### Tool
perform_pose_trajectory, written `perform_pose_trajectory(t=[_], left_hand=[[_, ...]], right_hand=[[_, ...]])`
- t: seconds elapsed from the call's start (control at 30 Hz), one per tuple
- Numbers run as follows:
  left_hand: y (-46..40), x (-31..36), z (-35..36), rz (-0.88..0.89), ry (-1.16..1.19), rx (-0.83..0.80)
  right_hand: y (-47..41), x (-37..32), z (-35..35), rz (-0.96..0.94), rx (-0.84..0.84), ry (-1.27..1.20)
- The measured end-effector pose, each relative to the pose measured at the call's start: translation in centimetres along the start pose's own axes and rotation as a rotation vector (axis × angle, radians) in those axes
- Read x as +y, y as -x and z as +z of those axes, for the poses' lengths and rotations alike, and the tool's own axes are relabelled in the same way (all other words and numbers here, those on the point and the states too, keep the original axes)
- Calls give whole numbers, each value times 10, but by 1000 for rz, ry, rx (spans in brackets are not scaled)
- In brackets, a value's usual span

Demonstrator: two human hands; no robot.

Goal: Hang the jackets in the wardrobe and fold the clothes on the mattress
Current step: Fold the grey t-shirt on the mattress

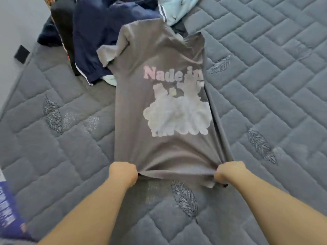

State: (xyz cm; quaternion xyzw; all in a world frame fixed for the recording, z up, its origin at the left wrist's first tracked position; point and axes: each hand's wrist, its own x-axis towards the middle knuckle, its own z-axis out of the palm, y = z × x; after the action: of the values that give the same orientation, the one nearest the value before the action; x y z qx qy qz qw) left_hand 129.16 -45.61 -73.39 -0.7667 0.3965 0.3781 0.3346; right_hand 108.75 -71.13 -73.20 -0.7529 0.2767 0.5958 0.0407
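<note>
A grey-brown T-shirt (141, 55) with pink lettering and a white cloud print stretches away from me over the grey quilted mattress (265, 71). My left hand (123, 173) grips the left corner of its near hem. My right hand (228, 172) grips the right corner. The hem is pulled taut between my fists. The right side of the shirt is folded under, and one sleeve sticks out at the far left. Beyond the shirt lies a pile of clothes: a navy jacket (99, 32) with white stripes and a light blue garment (177, 7).
A black and orange patterned garment (62, 23) lies at the far left of the pile. A blue printed object (8, 214) sits at the mattress's left near edge. A pale wall (17, 18) bounds the far left. Bare mattress spreads to the right and toward me.
</note>
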Motion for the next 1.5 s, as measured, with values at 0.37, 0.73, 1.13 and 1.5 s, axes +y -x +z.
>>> perform_pose_trajectory(t=[0.37,0.73,1.13,1.5], left_hand=[[17,35,-35,41,392,-93],[-92,21,-165,120,394,522],[-152,27,-186,68,536,208],[-164,49,-255,-163,294,-29]], right_hand=[[17,-10,17,-60,332,-533],[-52,8,-121,60,691,-1018],[-125,35,-242,-307,612,-1920],[-79,98,-224,-676,114,-2505]])
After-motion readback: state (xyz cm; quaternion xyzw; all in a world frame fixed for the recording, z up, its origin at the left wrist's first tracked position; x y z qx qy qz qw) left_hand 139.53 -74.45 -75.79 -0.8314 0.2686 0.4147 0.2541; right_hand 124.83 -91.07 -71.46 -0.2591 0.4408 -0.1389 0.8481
